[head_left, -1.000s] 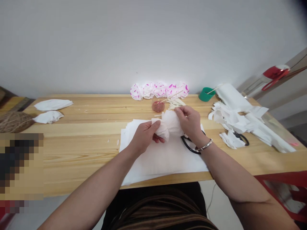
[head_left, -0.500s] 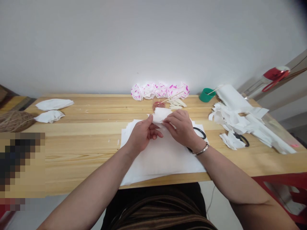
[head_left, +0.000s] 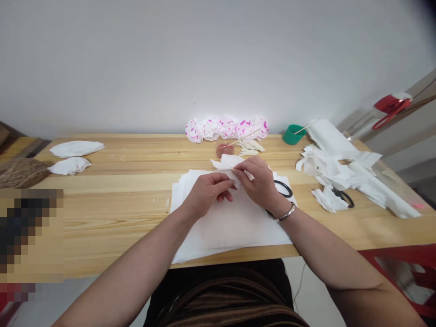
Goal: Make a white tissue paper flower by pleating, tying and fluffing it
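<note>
Over a stack of white paper sheets (head_left: 235, 231), I pinch a small folded piece of white tissue paper (head_left: 229, 161) between both hands. My left hand (head_left: 209, 193) grips its lower edge with thumb and forefinger, the other fingers curled beneath. My right hand (head_left: 255, 179), a silver bangle at its wrist, closes on the paper's right side. Black-handled scissors (head_left: 284, 188) lie on the stack, partly covered by my right hand and wrist. Just beyond the paper sits a small reddish dish (head_left: 225, 150) with a thin stick (head_left: 247, 137) across it.
Pink-speckled white paper puffs (head_left: 227, 128) line the wall, with pale strips (head_left: 250, 147) before them. Rightward are a green cup (head_left: 293, 135), crumpled white paper (head_left: 327, 165), another black-handled pair of scissors (head_left: 345, 198) and a red-topped bottle (head_left: 391, 109). Twine (head_left: 22, 172) and white paper pieces (head_left: 76, 148) lie left.
My left thumb has come down from the paper's upper left side to its lower edge, closer to my right hand. The paper's top now spreads out further left.
</note>
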`<state>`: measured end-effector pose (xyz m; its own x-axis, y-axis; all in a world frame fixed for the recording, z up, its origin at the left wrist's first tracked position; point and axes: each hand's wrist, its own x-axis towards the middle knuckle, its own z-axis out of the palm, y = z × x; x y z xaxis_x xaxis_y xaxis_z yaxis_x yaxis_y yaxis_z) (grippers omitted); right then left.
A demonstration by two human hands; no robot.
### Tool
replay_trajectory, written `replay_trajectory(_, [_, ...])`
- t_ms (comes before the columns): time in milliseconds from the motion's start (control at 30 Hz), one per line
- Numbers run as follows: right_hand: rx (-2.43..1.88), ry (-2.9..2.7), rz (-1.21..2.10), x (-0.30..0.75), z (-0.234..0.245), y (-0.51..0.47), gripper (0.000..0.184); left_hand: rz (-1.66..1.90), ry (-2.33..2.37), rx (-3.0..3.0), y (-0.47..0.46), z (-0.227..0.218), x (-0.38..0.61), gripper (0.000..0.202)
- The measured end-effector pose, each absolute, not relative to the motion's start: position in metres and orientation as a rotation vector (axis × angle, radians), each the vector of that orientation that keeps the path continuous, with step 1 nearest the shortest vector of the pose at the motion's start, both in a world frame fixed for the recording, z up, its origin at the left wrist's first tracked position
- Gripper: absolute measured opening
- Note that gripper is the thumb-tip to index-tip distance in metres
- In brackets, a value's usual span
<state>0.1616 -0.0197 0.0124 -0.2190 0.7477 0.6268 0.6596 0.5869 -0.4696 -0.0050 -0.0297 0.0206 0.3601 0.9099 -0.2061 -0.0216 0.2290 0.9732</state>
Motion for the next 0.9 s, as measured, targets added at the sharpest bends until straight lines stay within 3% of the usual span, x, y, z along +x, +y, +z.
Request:
replay_trajectory(267, [-1.023, -2.013, 0.044, 0.1625, 0.0176, -0.0221, 0.011, 0.999, 1.014, 0.985, -0.0242, 0.0179, -0.0066, 0.021])
replay_trajectory(900, [-1.035, -2.188, -0.12, 0.1627, 0.0179, -0.0227, 0.014, 1.009, 1.015, 1.006, -0.0248, 0.0163, -0.0064, 0.016])
